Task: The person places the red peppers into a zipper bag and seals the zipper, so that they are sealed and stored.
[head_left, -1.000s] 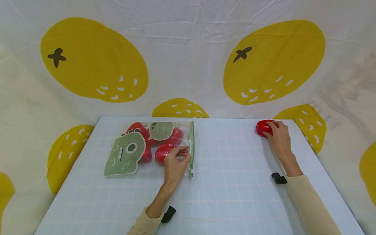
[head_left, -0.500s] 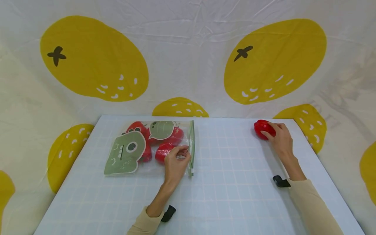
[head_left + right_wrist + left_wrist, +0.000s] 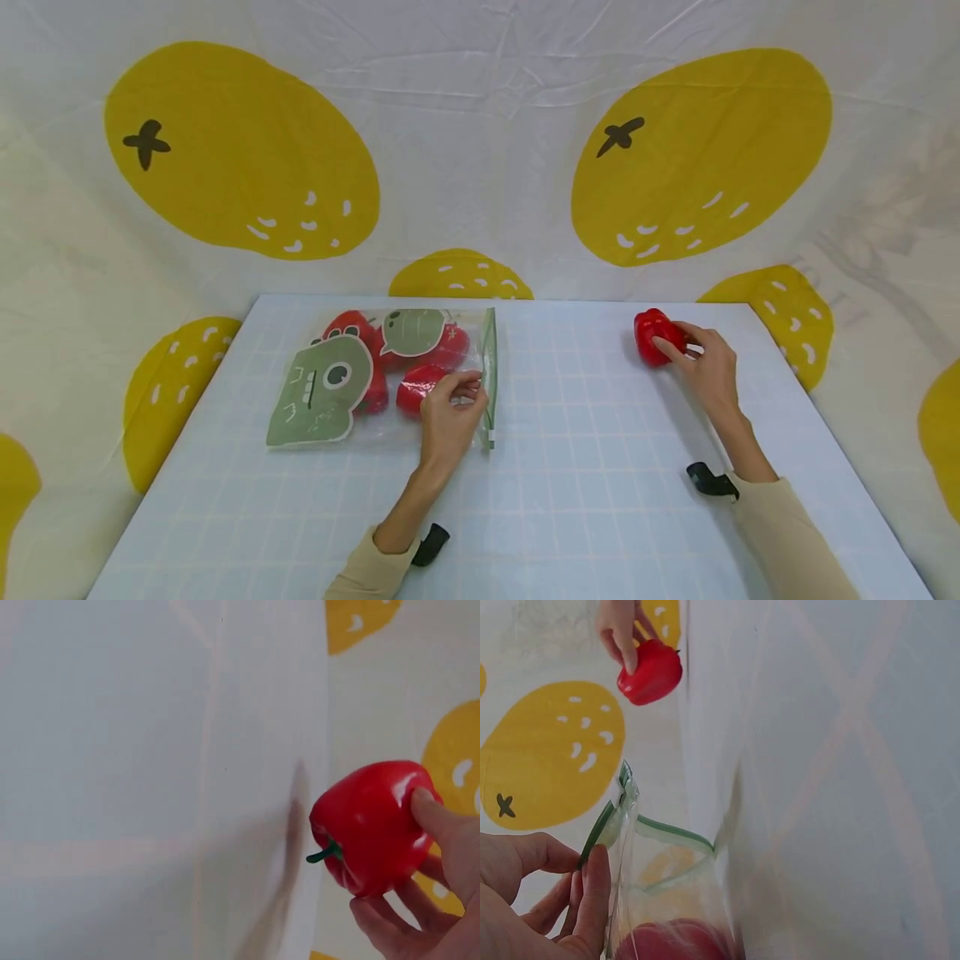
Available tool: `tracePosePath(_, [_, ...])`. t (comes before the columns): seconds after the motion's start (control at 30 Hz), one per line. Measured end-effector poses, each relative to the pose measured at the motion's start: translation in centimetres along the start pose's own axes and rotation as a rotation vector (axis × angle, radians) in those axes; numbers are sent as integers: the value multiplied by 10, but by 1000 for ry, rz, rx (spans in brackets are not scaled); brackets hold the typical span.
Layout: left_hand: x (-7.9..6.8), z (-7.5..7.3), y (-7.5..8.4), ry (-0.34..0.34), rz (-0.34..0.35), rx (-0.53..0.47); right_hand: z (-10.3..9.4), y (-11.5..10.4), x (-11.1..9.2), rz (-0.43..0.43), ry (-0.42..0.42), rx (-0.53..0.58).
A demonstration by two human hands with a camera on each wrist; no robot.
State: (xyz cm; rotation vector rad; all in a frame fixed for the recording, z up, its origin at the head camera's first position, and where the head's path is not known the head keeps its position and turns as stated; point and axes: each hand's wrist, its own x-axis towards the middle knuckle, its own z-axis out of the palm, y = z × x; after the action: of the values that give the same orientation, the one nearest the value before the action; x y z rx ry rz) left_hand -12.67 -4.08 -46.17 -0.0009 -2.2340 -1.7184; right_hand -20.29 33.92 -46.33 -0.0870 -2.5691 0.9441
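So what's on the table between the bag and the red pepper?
Nothing. In the head view, only bare gridded table lies between the bag and the red pepper.

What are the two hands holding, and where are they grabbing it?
The right hand holds a red pepper by its side. The left hand pinches the clear zip bag at its green-edged open mouth.

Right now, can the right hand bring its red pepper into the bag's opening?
Probably yes: the left hand pinches the bag mouth open, and bare table lies between it and the red pepper.
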Motion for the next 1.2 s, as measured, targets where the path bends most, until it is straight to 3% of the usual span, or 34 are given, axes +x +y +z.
tracePosePath(0.33, [-1, 1, 1, 9, 8, 5, 9, -17, -14, 138, -78, 163])
tracePosePath(0.6, [-1, 0, 1, 2, -11, 17, 19, -34, -21, 196, -137, 270])
tracePosePath(1.2, [0, -1, 3, 17, 29, 27, 50, -76, -32, 272, -271, 514])
